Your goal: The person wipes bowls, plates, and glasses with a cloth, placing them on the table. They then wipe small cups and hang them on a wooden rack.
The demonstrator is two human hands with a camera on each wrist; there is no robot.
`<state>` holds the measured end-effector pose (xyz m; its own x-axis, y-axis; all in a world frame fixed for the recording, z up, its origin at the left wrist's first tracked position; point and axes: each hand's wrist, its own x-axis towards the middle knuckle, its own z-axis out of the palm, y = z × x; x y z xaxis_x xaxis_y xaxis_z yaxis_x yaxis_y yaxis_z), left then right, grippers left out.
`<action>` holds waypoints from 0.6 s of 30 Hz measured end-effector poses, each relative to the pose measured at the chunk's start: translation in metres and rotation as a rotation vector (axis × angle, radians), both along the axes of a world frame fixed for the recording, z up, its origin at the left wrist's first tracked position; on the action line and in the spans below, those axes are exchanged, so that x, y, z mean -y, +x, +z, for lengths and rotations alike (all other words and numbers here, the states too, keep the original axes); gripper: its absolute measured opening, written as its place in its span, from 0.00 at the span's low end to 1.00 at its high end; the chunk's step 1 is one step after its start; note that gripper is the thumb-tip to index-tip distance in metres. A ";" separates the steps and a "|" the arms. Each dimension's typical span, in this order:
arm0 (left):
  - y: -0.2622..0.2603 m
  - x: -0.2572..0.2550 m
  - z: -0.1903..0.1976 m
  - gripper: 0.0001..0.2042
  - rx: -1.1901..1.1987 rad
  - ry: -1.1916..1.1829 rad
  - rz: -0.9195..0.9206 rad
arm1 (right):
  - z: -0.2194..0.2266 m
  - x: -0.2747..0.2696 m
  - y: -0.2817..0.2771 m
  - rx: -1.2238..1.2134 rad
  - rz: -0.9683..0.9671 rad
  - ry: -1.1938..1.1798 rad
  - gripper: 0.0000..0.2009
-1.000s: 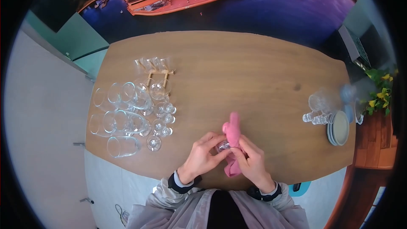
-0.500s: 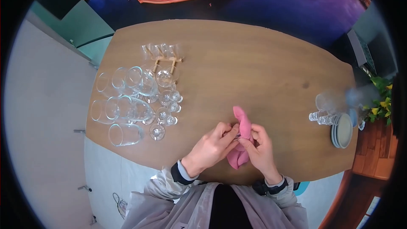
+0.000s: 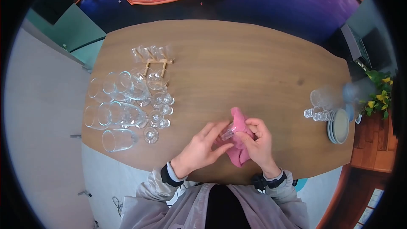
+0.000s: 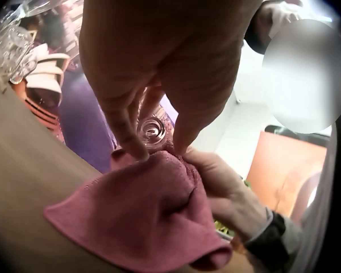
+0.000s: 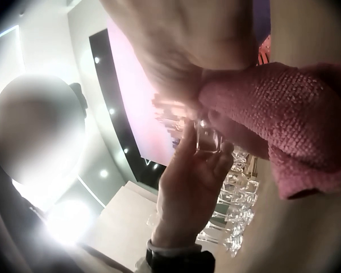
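Over the table's near edge, my right hand (image 3: 260,146) grips a pink cloth (image 3: 238,160) that is wrapped about a small clear shot glass (image 3: 228,134). The glass's thick base sticks out of the cloth toward my left hand (image 3: 197,149). The left fingers and thumb curve round that base from both sides. In the left wrist view the round glass base (image 4: 153,132) shows between the left fingers and thumb, whose tips lie at the cloth. The right wrist view has the glass (image 5: 208,140) between the left thumb and fingers. Cloth hides the rest of the glass.
At the left of the wooden table (image 3: 237,59) stand several tall glasses (image 3: 121,140), stemmed glasses (image 3: 151,135) and small glasses (image 3: 166,110). Behind them is a wooden rack (image 3: 159,61) with glasses. Plates (image 3: 340,127) and small glasses (image 3: 318,113) stand at the right.
The left fingers have spread a little around the glass, and its base, hidden half a second ago, shows again. The right hand keeps its grip on the cloth, which has turned and bunched differently.
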<state>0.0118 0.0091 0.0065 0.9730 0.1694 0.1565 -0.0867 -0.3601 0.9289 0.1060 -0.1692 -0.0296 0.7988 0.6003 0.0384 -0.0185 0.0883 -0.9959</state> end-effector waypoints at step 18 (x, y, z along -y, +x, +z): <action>-0.003 0.004 -0.009 0.13 0.027 -0.156 0.020 | 0.001 0.003 -0.013 0.124 -0.124 0.019 0.16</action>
